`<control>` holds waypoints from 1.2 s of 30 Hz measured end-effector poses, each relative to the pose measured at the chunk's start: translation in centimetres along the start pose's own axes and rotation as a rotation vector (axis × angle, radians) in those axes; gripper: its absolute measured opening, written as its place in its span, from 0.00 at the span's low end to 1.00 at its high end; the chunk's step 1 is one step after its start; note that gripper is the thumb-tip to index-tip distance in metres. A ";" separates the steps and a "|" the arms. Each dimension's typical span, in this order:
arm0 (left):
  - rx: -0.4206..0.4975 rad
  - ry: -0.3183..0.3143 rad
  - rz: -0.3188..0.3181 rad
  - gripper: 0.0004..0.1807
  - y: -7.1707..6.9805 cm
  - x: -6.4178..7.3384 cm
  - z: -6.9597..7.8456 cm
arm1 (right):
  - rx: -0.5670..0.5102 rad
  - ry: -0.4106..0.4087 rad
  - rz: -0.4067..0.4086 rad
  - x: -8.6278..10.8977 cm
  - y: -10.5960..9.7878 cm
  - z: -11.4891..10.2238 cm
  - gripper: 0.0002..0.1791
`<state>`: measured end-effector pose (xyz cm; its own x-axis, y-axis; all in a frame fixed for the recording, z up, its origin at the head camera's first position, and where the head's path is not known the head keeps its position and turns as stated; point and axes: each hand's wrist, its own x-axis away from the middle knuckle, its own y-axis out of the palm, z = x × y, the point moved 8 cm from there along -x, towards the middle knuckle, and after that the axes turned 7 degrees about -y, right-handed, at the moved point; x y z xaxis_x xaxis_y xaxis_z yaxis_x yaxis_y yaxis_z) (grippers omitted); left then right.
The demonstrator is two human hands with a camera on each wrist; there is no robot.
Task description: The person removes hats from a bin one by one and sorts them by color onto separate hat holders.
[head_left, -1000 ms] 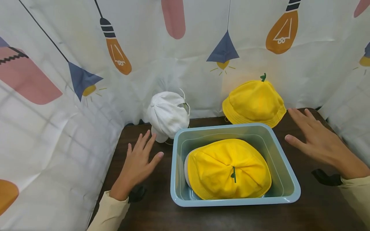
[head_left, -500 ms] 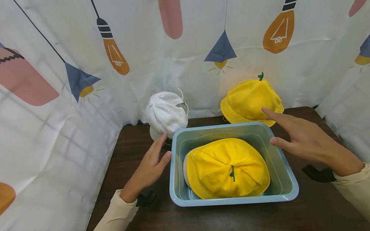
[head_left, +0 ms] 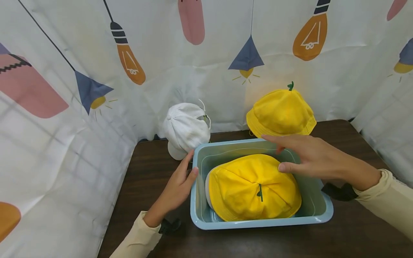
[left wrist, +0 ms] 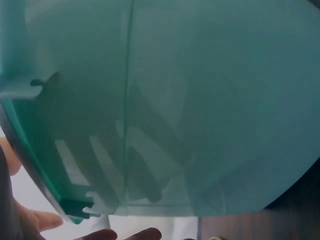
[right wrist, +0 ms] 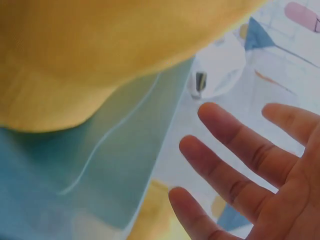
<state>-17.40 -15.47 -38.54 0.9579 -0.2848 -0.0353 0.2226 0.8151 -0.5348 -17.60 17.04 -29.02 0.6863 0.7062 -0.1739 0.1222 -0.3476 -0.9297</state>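
Note:
A light blue plastic basin point(head_left: 245, 225) stands on the dark table, and a yellow bucket hat point(head_left: 255, 186) with a green sprout on its crown lies inside. Part of a white brim point(head_left: 207, 190) shows beneath its left edge. My left hand point(head_left: 175, 188) is at the basin's left rim, fingers extended. The left wrist view has the basin's outer wall point(left wrist: 165, 100) close up, fingertips point(left wrist: 145, 234) below it. My right hand point(head_left: 309, 156) reaches over the basin's back right part, above the hat. In the right wrist view its fingers point(right wrist: 235, 125) are spread and hold nothing.
Behind the basin on the left sits a white cap point(head_left: 185, 125). A second yellow bucket hat point(head_left: 280, 111) rests at the back right, behind the rim. The dark wooden table point(head_left: 151, 157) is enclosed by a white patterned curtain point(head_left: 213, 86).
My right hand has swung left from beside the basin to over it. My left hand has moved right, up to the basin's left rim. The hats and basin stay put.

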 end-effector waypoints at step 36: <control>0.218 -0.020 -0.028 0.33 1.4 -0.2 -1.4 | -0.493 -0.457 -0.021 -3.9 4.5 -2.8 0.12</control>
<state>-17.55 -14.95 -40.52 0.9537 -0.3007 -0.0048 0.2812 0.8972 -0.3404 -17.76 10.96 -31.59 0.3207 0.8685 -0.3779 0.5198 -0.4949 -0.6964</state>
